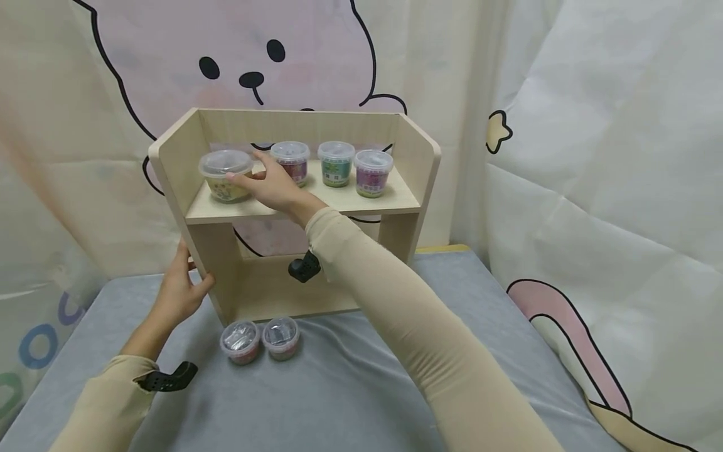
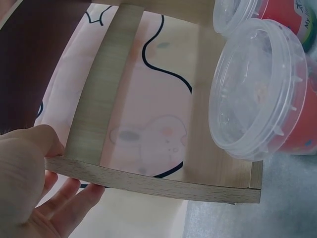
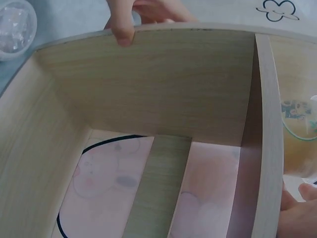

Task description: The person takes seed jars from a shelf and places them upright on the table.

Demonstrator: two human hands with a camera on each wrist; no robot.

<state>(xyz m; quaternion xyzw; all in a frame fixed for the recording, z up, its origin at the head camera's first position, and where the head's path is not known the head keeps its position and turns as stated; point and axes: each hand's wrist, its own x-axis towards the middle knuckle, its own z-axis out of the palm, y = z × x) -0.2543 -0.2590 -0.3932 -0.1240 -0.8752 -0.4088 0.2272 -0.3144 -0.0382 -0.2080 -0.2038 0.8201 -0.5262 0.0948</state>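
Note:
A small two-tier wooden shelf (image 1: 305, 204) stands on a cloth-covered table. My left hand (image 1: 179, 292) grips its left side panel, thumb inside and fingers outside, as the left wrist view also shows. On the upper tier, my right hand (image 1: 278, 187) holds the right side of a large clear lidded tub (image 1: 226, 164) with yellowish contents, thumb in front and fingers toward the back. Right of that hand stand a tub with a dark red label (image 1: 294, 169), a green-labelled tub (image 1: 336, 169) and a purple-labelled tub (image 1: 373, 179).
Two small lidded tubs, a left one (image 1: 240, 342) and a right one (image 1: 281, 338), sit on the grey cloth (image 1: 339, 402) before the shelf. The lower tier (image 1: 299, 304) has a cross board at its back. A printed curtain (image 1: 593, 188) hangs behind and at the right.

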